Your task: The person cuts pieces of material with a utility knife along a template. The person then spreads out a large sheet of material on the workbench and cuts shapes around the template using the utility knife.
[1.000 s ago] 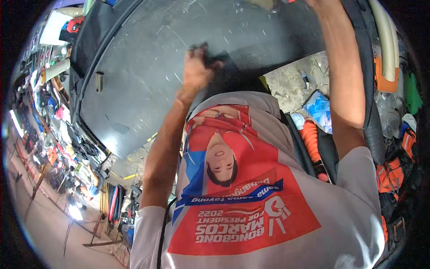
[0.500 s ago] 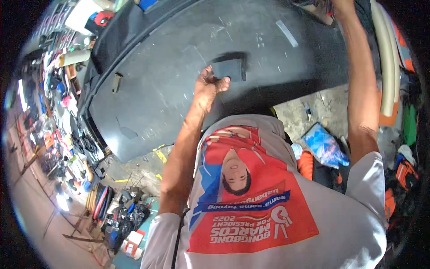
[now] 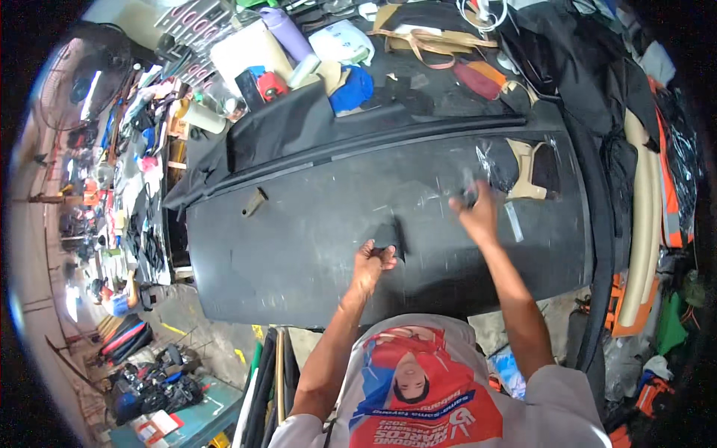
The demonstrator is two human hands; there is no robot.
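Observation:
My left hand (image 3: 367,267) pinches a small flat black piece (image 3: 386,234) between thumb and fingers, holding it over the middle of the dark table (image 3: 321,216). Farther right and a little farther away, my right hand (image 3: 482,216) is closed round a small dark object (image 3: 469,196) whose kind is blurred. Beyond that hand lie a cream-coloured cut-out piece (image 3: 529,173) and some clear plastic (image 3: 489,160). A pale strip (image 3: 514,222) rests on the table near my right wrist. At the left sits a small brownish metal-looking piece (image 3: 255,203).
Black sheet material (image 3: 299,123) runs along the table's far edge. Behind it stand a purple bottle (image 3: 286,33), a blue cloth-like item (image 3: 352,91) and a red device (image 3: 270,86). Cream rolls (image 3: 638,224) stand at the right, and long rolls (image 3: 281,373) by my left side.
My right hand has come back from the far right edge to over the table, now holding a small dark object. My left hand still grips the black piece. The view has tilted up.

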